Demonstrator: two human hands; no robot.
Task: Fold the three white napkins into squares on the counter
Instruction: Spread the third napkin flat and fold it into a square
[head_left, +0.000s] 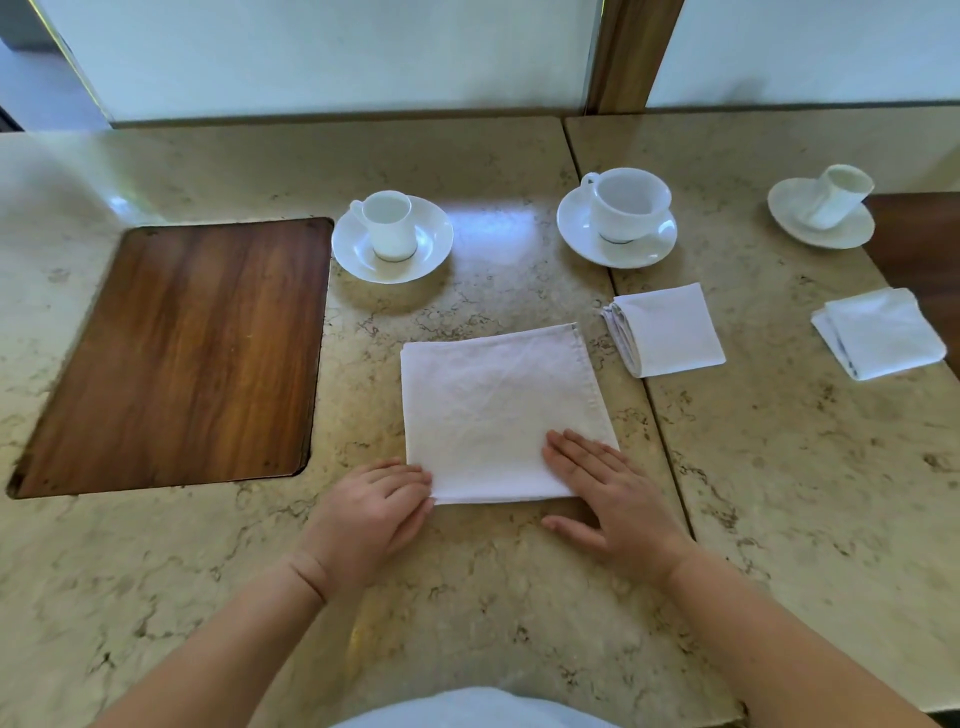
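Observation:
A large white napkin lies flat on the beige marble counter, folded into a broad square. My left hand rests at its near left corner, fingers touching the edge. My right hand presses flat on the near right corner, fingers spread. Two smaller folded white napkins lie to the right: one beside the large one, another near the counter's right edge.
Three white cups stand on saucers along the back: left, middle, right. A dark wooden panel is inset in the counter at left. A seam runs between two counter slabs. A wall rises behind.

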